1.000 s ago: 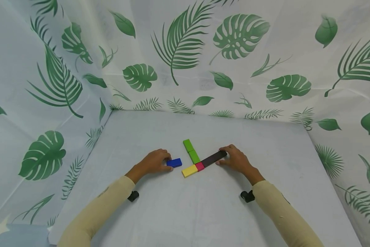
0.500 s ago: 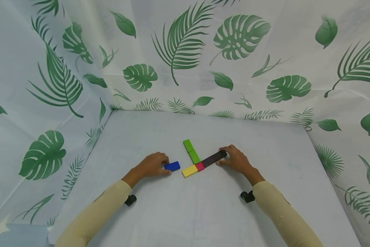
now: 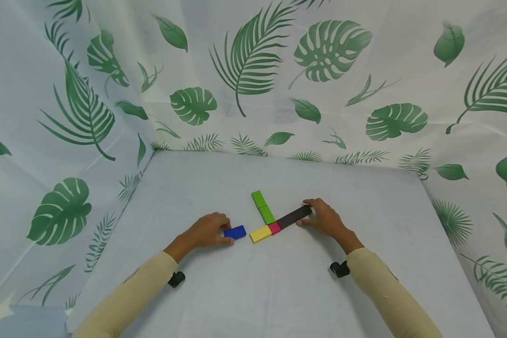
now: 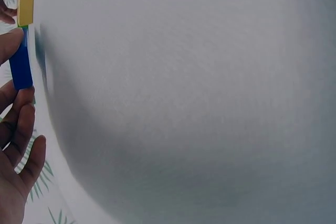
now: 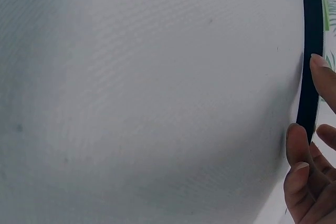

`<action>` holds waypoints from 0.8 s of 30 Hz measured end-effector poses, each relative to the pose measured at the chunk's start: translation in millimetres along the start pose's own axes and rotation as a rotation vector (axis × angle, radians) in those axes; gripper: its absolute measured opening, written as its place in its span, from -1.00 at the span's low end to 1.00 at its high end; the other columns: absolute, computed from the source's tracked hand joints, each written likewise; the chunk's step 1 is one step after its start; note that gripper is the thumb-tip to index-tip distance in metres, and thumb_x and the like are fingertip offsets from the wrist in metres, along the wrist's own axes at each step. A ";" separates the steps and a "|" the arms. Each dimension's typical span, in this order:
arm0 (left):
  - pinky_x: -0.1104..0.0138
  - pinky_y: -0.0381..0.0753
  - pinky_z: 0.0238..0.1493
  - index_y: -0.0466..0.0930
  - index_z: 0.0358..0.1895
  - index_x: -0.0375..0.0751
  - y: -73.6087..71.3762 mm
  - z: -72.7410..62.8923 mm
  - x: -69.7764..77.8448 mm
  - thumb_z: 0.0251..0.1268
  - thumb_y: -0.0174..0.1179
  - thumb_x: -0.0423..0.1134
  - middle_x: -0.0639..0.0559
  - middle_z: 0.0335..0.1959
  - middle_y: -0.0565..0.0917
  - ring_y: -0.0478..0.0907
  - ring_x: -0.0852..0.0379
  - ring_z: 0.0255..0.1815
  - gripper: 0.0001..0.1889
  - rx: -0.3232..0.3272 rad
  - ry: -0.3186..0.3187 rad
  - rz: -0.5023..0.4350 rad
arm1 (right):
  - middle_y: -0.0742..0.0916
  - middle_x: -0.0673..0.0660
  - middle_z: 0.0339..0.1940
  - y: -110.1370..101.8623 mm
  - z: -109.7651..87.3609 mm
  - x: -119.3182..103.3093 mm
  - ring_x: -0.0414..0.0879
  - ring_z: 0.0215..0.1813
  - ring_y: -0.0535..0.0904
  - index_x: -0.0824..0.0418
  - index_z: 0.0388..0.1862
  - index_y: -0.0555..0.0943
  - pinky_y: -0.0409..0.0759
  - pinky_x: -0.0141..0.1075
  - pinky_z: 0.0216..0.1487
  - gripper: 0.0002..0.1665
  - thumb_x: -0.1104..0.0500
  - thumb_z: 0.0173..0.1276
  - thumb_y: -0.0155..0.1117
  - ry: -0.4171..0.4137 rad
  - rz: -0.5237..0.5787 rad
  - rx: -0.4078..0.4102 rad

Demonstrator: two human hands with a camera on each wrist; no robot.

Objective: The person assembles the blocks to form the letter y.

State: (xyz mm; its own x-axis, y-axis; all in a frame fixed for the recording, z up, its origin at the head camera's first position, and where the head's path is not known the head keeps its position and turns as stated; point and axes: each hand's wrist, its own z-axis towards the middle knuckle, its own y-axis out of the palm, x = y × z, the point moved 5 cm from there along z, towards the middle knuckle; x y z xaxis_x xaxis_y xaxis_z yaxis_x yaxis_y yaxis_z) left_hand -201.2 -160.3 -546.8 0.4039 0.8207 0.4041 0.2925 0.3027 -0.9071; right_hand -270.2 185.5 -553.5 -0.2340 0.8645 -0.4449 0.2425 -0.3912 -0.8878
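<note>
My left hand (image 3: pixel 208 231) pinches a blue block (image 3: pixel 235 232) between thumb and fingers, low over the table. A narrow gap separates its right end from a yellow block (image 3: pixel 260 234). That yellow block meets a small red block (image 3: pixel 274 228), and a long black piece (image 3: pixel 293 217) continues the row up to the right. From the red block, two green blocks (image 3: pixel 262 207) run end to end toward the back. At the black piece's far end, my right hand (image 3: pixel 327 219) grips it; the right wrist view shows thumb and fingers along the black piece (image 5: pixel 312 30).
The pieces lie on a white-covered table (image 3: pixel 261 291). A leaf-printed curtain (image 3: pixel 270 70) hangs along its back and sides. Small black devices, a left one (image 3: pixel 176 279) and a right one (image 3: pixel 339 269), sit under the sleeved wrists.
My left hand has moved the blue block slightly toward me and to the left, bringing it more in line with the yellow block. My right hand and the joined pieces have stayed put.
</note>
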 end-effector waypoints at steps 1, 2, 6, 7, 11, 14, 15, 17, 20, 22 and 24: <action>0.31 0.57 -0.08 0.68 -0.15 -0.07 0.4 -0.5 0.2 0.11 0.45 0.15 0.19 -0.28 0.63 0.50 0.28 -0.22 -0.59 0.000 -0.001 0.002 | 0.59 0.32 0.23 -0.1 -0.1 0.0 0.29 0.29 0.50 0.17 0.39 0.45 0.48 0.23 0.21 -0.13 -0.12 0.18 0.54 0.001 0.002 0.000; 0.31 0.56 -0.08 0.67 -0.15 -0.06 0.9 -1.0 0.4 0.11 0.45 0.15 0.19 -0.28 0.63 0.50 0.28 -0.22 -0.59 0.000 -0.002 0.001 | 0.59 0.33 0.23 -0.3 -0.3 0.0 0.30 0.30 0.50 0.17 0.39 0.45 0.48 0.24 0.21 -0.13 -0.12 0.18 0.54 0.003 0.003 0.001; 0.32 0.56 -0.09 0.67 -0.15 -0.06 2.5 -2.8 1.5 0.11 0.45 0.14 0.19 -0.28 0.63 0.49 0.29 -0.23 -0.60 -0.003 -0.005 -0.014 | 0.59 0.33 0.23 -0.6 -0.8 0.2 0.30 0.30 0.49 0.19 0.39 0.45 0.47 0.24 0.23 -0.13 -0.10 0.17 0.54 0.013 0.006 -0.001; 0.32 0.56 -0.10 0.67 -0.15 -0.06 2.7 -3.2 1.8 0.11 0.45 0.14 0.19 -0.29 0.63 0.48 0.29 -0.23 -0.60 -0.004 -0.005 -0.019 | 0.59 0.33 0.23 -0.7 -0.9 0.2 0.29 0.30 0.50 0.19 0.39 0.46 0.47 0.23 0.23 -0.13 -0.10 0.17 0.55 0.015 0.004 -0.001; 0.32 0.56 -0.10 0.67 -0.16 -0.06 3.0 -5.0 3.2 0.11 0.45 0.13 0.20 -0.29 0.62 0.48 0.29 -0.23 -0.61 0.000 -0.002 -0.020 | 0.60 0.32 0.20 -1.3 -1.3 -0.5 0.28 0.27 0.52 0.19 0.38 0.46 0.48 0.22 0.21 -0.14 -0.10 0.17 0.55 0.021 -0.003 -0.001; 0.32 0.56 -0.09 0.67 -0.16 -0.07 3.9 -6.4 4.7 0.11 0.45 0.13 0.19 -0.28 0.63 0.49 0.29 -0.22 -0.61 0.002 0.005 -0.018 | 0.61 0.32 0.18 -1.8 -1.4 -1.2 0.28 0.24 0.53 0.19 0.38 0.47 0.50 0.21 0.18 -0.14 -0.10 0.18 0.55 0.015 -0.009 0.001; 0.32 0.56 -0.08 0.67 -0.15 -0.07 4.6 -6.7 5.2 0.12 0.45 0.13 0.19 -0.28 0.63 0.49 0.29 -0.22 -0.61 0.001 0.007 -0.018 | 0.61 0.32 0.18 -2.1 -1.4 -1.5 0.28 0.24 0.54 0.20 0.38 0.47 0.51 0.21 0.17 -0.15 -0.10 0.17 0.55 0.012 -0.009 0.003; 0.31 0.57 -0.08 0.68 -0.16 -0.07 6.4 -7.0 5.9 0.12 0.44 0.13 0.19 -0.27 0.64 0.50 0.29 -0.21 -0.60 0.004 0.014 -0.015 | 0.61 0.32 0.19 -2.8 -1.6 -1.8 0.29 0.25 0.53 0.20 0.37 0.47 0.50 0.22 0.17 -0.15 -0.09 0.18 0.55 0.005 -0.011 0.005; 0.32 0.57 -0.08 0.68 -0.16 -0.06 8.0 -7.6 7.3 0.12 0.44 0.13 0.20 -0.28 0.63 0.50 0.30 -0.21 -0.61 0.006 0.020 -0.011 | 0.60 0.33 0.20 -4.0 -1.7 -2.9 0.30 0.26 0.53 0.21 0.37 0.47 0.50 0.22 0.17 -0.15 -0.09 0.18 0.54 -0.003 -0.013 0.006; 0.33 0.57 -0.08 0.68 -0.16 -0.06 8.5 -7.8 8.2 0.12 0.44 0.14 0.21 -0.28 0.63 0.50 0.30 -0.21 -0.61 0.006 0.024 -0.008 | 0.60 0.34 0.21 -4.6 -1.9 -3.8 0.30 0.26 0.52 0.22 0.38 0.47 0.50 0.23 0.17 -0.15 -0.08 0.18 0.54 -0.005 -0.013 0.003; 0.32 0.56 -0.09 0.68 -0.16 -0.06 7.8 -8.2 9.9 0.13 0.44 0.13 0.21 -0.28 0.63 0.49 0.30 -0.22 -0.61 0.004 0.025 -0.013 | 0.60 0.34 0.20 -4.7 -2.0 -4.5 0.30 0.26 0.53 0.22 0.37 0.47 0.51 0.22 0.17 -0.15 -0.08 0.18 0.54 -0.006 -0.014 0.000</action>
State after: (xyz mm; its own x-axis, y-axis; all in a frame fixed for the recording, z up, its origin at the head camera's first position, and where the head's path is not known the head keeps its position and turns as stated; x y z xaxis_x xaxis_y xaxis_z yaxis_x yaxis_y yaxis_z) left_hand -187.8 -153.7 -548.9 0.4221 0.8042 0.4184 0.2944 0.3149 -0.9023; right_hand -268.4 184.1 -547.1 -0.2428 0.8680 -0.4332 0.2393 -0.3792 -0.8938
